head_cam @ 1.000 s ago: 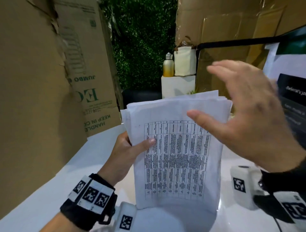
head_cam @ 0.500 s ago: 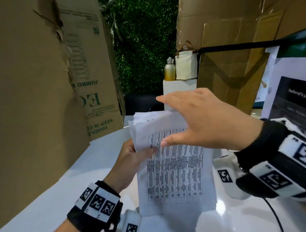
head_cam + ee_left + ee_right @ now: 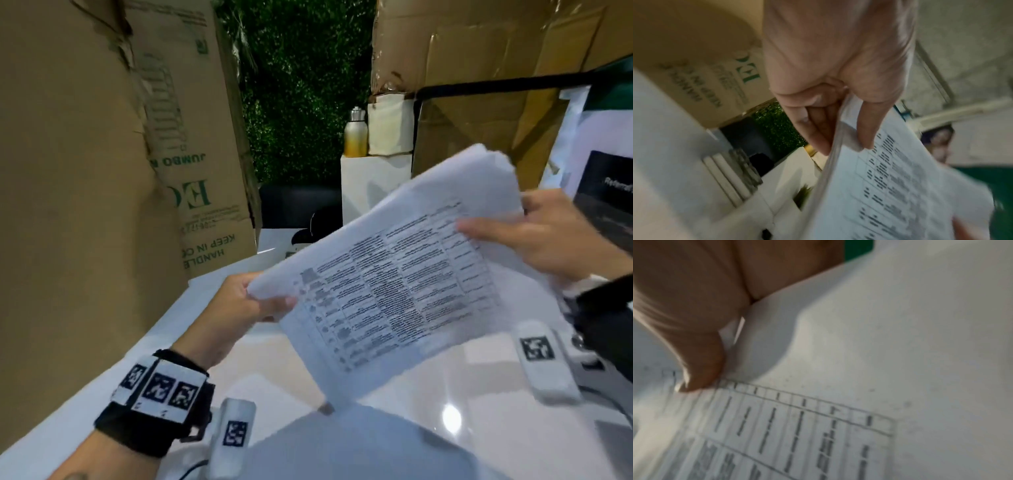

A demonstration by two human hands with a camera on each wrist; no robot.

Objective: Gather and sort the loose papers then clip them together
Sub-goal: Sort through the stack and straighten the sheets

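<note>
Head view: stack of papers [image 3: 394, 284] held tilted above a glossy white table [image 3: 445, 428], one lower corner close to the table top; contact not discernible. Left hand [image 3: 236, 308] grasping the stack's left corner, thumb on top; right hand [image 3: 534, 240] grasping the far right edge, thumb laid over the printed face. Top sheet printed with a ruled table of small text, too fine to read. Left of the stack, a cardboard box [image 3: 191, 164] printed upside down with "JUMBO", a green "EC" logo and "KEEP IN" over "HANDLE". Beyond the stack, a gold-and-silver bottle [image 3: 355, 133] beside a cream bag [image 3: 390, 125], both on a white pedestal [image 3: 373, 185] against green foliage. Right of the stack, a dark panel [image 3: 609, 202] with white lettering, illegible.

Left wrist view: stack [image 3: 890, 186] seen edge-on, several sheets thick, pinched between thumb on the printed side and curled fingers [image 3: 813, 129] behind; box logo blurred.

Right wrist view: thumb of the right hand [image 3: 694, 337] pressed onto the upper margin of the top sheet [image 3: 859, 369], at the header row of the printed table; remaining fingers hidden under the paper.
</note>
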